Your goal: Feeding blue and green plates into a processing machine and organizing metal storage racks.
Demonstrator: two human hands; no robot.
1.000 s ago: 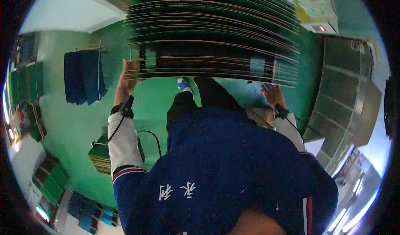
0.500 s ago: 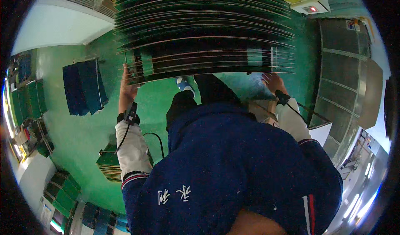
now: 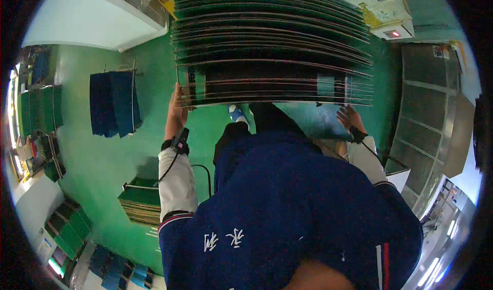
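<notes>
In front of me stands a tall rack of several thin dark panels (image 3: pixel 262 77), set one behind another with their pale edges showing. My left hand (image 3: pixel 177 107) is closed at the left end of the nearest panels, fingers along the side and thumb by the front edge. My right hand (image 3: pixel 350 118) is just below the right end of the nearest panel, with its fingers apart. Whether its fingertips touch the panel edge is hard to tell.
Dark blue panels (image 3: pixel 113 104) hang on a rack at left. A green-topped stack of boards (image 3: pixel 141 202) sits on the floor by my left elbow. A grey segmented frame (image 3: pixel 426 102) stands at right. A white box with a red light (image 3: pixel 394 33) is at far right.
The view has shifted, so the panels and both hands sit further right and lower. My right hand's fingers now show more spread beneath the panel edge. The left hand stays at the panels' left end.
</notes>
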